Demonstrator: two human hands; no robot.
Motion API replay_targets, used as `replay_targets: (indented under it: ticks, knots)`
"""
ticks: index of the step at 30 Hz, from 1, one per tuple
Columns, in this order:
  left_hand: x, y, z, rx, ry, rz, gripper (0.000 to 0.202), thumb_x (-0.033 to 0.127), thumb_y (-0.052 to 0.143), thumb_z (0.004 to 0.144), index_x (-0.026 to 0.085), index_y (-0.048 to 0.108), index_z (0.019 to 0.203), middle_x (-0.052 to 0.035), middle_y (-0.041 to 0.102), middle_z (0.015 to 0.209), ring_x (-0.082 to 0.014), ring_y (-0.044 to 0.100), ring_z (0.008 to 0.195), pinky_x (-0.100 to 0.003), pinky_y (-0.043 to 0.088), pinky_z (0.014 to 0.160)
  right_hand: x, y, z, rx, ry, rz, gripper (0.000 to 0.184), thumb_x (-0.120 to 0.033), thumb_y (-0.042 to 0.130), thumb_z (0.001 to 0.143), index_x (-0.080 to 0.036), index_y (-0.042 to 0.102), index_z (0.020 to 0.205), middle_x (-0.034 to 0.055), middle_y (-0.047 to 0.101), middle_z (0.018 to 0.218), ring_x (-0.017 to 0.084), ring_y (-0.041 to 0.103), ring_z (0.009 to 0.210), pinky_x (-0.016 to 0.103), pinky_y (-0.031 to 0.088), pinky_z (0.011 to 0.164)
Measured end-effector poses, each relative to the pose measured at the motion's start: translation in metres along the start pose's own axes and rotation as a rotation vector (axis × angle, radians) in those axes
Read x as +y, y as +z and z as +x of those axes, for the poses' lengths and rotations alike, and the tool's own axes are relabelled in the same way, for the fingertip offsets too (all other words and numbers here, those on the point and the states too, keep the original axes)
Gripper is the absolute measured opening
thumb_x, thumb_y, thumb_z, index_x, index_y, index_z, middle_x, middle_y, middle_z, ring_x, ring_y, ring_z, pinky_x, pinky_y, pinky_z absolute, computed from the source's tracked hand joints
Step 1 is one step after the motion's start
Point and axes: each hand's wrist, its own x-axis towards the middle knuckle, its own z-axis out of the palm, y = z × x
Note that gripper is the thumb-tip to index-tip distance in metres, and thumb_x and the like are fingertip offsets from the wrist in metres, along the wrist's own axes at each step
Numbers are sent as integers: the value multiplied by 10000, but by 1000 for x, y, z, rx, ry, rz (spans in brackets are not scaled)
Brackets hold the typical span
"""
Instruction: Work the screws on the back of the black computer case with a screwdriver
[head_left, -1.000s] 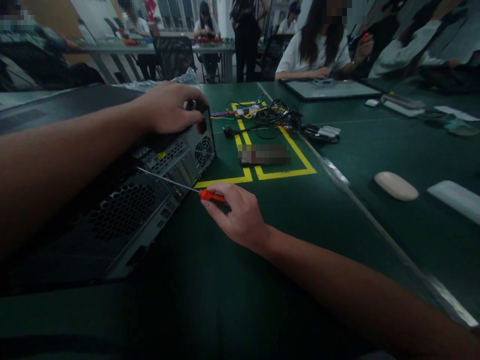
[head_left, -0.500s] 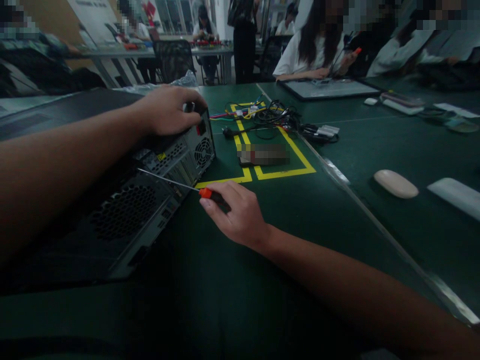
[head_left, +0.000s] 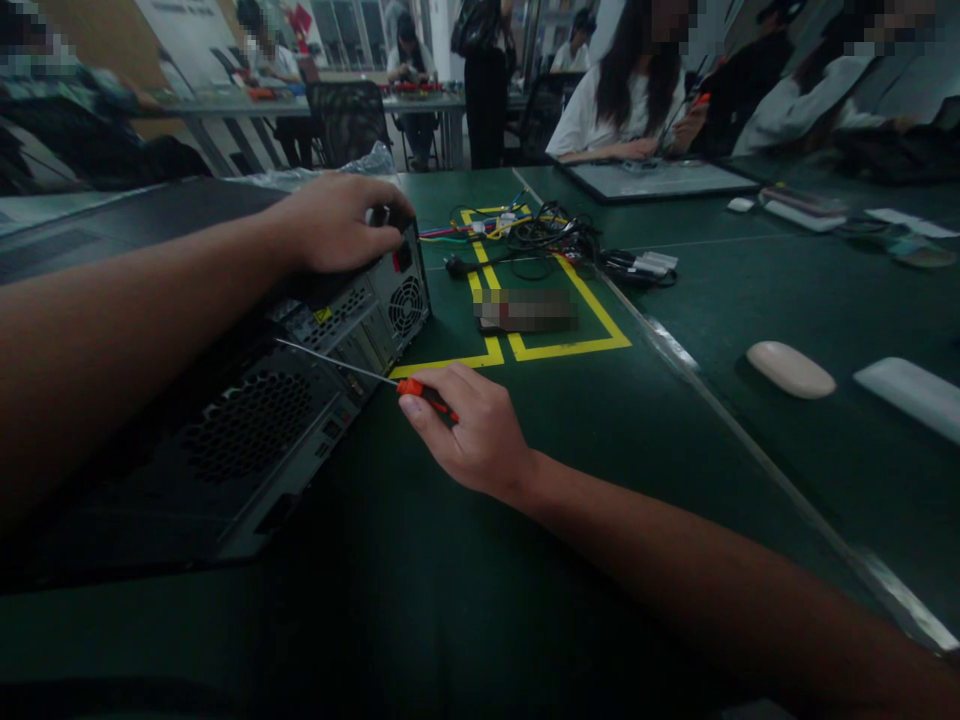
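Observation:
A dark computer case [head_left: 247, 420] lies on its side on the green table [head_left: 465, 580], its rear panel with vents and a small fan grille facing me. My left hand [head_left: 337, 222] is closed over the case's top rear corner, fingers curled down onto it. My right hand [head_left: 472, 428] pinches the orange handle of a screwdriver [head_left: 420, 392]. Its long thin shaft runs left to the rear panel, the tip resting against the metal near the vents.
A yellow tape rectangle [head_left: 570, 345] marks the table beyond the case, with a bundle of cables [head_left: 547, 235] and a small blurred object inside it. A white oval mouse [head_left: 791, 368] and a white flat piece lie at the right. Other people sit at tables behind.
My right fingers have shifted around the screwdriver handle, as in turning it. The left hand and the case have stayed put.

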Motion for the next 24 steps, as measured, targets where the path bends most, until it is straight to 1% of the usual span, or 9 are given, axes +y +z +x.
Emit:
replay_targets:
  ticks: [3, 6, 8, 12, 14, 18, 24]
  knots:
    - [0, 0, 0, 3, 7, -7, 704, 454, 496, 994, 140, 753, 1569, -164, 777, 1483, -400, 702, 1372, -554, 478, 1259, -1, 0, 0, -10, 21, 13, 289, -405, 600, 1195, -185, 783, 1233, 92, 836, 1105, 223, 771, 998, 369, 609, 899]
    - [-2, 0, 1, -3, 31, -13, 707, 448, 492, 997, 115, 750, 1565, -182, 756, 1526, -423, 672, 1415, -578, 469, 1267, 0, 1, -1, 13, 3, 67, 295, -424, 613, 1186, -182, 746, 1293, 94, 838, 1144, 214, 783, 990, 357, 627, 902]
    - [-2, 0, 1, -1, 34, -9, 706, 448, 494, 996, 117, 748, 1566, -180, 761, 1519, -417, 677, 1410, -573, 476, 1260, 0, 2, -1, 40, -17, 98, 311, -445, 637, 1173, -183, 710, 1326, 90, 838, 1165, 205, 792, 980, 343, 634, 891]
    - [-1, -1, 0, 3, 21, -2, 682, 440, 498, 1006, 139, 759, 1560, -164, 787, 1472, -377, 725, 1342, -547, 489, 1255, 2, 2, -2, 27, -20, 79, 210, -389, 652, 1163, -216, 695, 1273, 65, 836, 1144, 199, 799, 993, 334, 632, 892]
    - [0, -1, 0, 2, 17, 1, 688, 444, 504, 1004, 138, 756, 1565, -165, 787, 1470, -382, 728, 1350, -547, 489, 1259, 2, 2, -1, 7, -7, 69, 178, -365, 656, 1161, -223, 697, 1261, 63, 834, 1137, 200, 800, 994, 335, 631, 892]
    - [0, -1, 0, 1, 21, 13, 731, 459, 493, 984, 108, 742, 1574, -186, 762, 1508, -421, 687, 1429, -573, 480, 1272, 2, 1, -1, -10, 13, 57, 163, -352, 685, 1150, -230, 702, 1257, 63, 832, 1135, 208, 805, 1003, 335, 630, 898]
    - [-1, 0, 1, 14, 43, 4, 724, 464, 482, 975, 110, 763, 1541, -190, 779, 1473, -404, 703, 1381, -566, 485, 1260, 2, 1, -2, -13, 20, 72, 165, -357, 681, 1159, -231, 702, 1264, 64, 831, 1160, 203, 809, 1007, 331, 646, 909]
